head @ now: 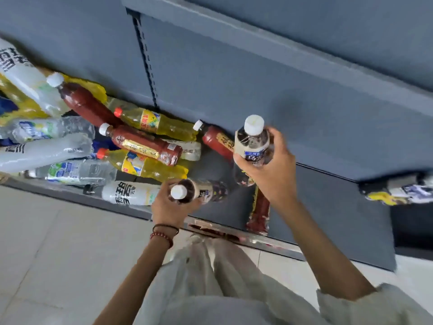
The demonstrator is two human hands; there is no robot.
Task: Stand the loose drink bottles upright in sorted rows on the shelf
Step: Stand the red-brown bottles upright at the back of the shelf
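White-capped bottle (253,141) right of centre sits clasped in the right hand (271,172), while the left hand (168,205), lower left of it, grips a dark bottle (206,190).

Both bare forearms reach up from the bottom of the frame. The left hand (172,204), at centre, curls its fingers round the neck end of a dark bottle (206,190). The right hand (271,172), higher and to the right, wraps the body of a second dark bottle (253,141), held cap up.
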